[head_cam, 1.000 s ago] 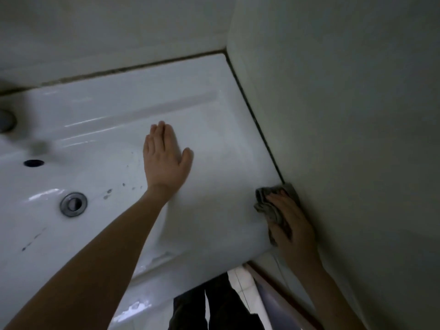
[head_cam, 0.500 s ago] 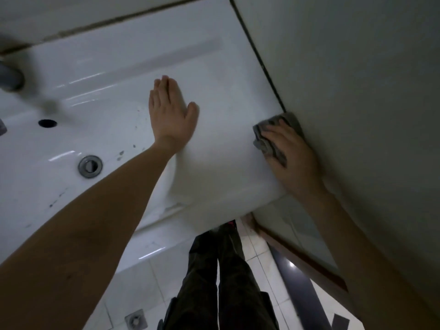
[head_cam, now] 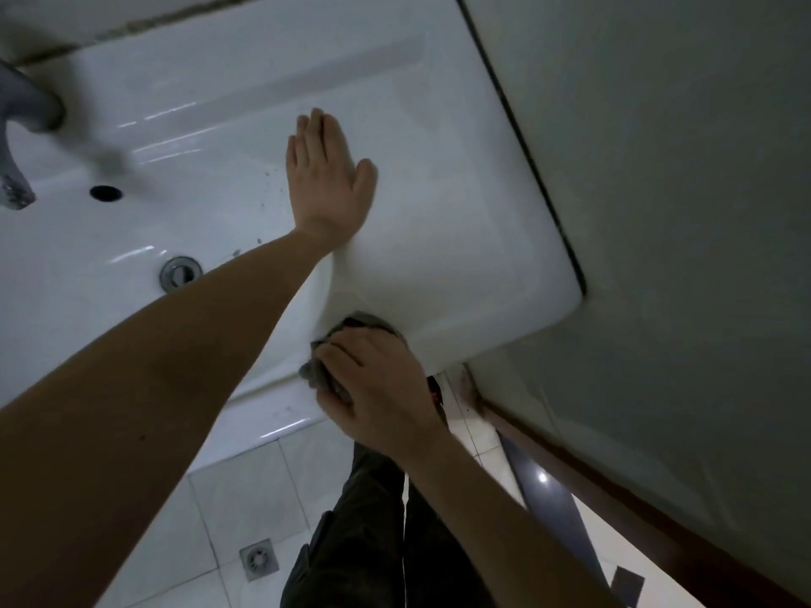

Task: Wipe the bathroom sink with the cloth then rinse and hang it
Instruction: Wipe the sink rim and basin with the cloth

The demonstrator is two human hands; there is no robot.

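Bathroom sink, head view, listed left to right

- Tap [head_cam: 24, 103]: grey metal, set at the far left of the white sink [head_cam: 461, 190]; spout partly cut off by the frame edge
- Overflow hole [head_cam: 105, 193]: dark, seen in the basin's back wall
- Drain [head_cam: 180, 272]: metal ring, seated in the basin bottom; a few dark specks are scattered on the glaze to its right
- Floor drain [head_cam: 259, 559]: square grate, set in the pale floor tiles below the sink
- Left hand [head_cam: 327, 182]: laid flat on the sink's right-hand surface, fingers straight and together; nothing is held in its grip
- Cloth [head_cam: 316, 377]: grey, bunched, pressed against the sink's front rim, just right of the basin's curve
- Right hand [head_cam: 377, 388]: laid over the cloth, fingers curled around it; the cloth is held in this grip, mostly covered
- Trousers [head_cam: 364, 541]: dark, seen below the hands
- Wall [head_cam: 658, 168]: plain grey, met by the sink's right edge along a dark joint
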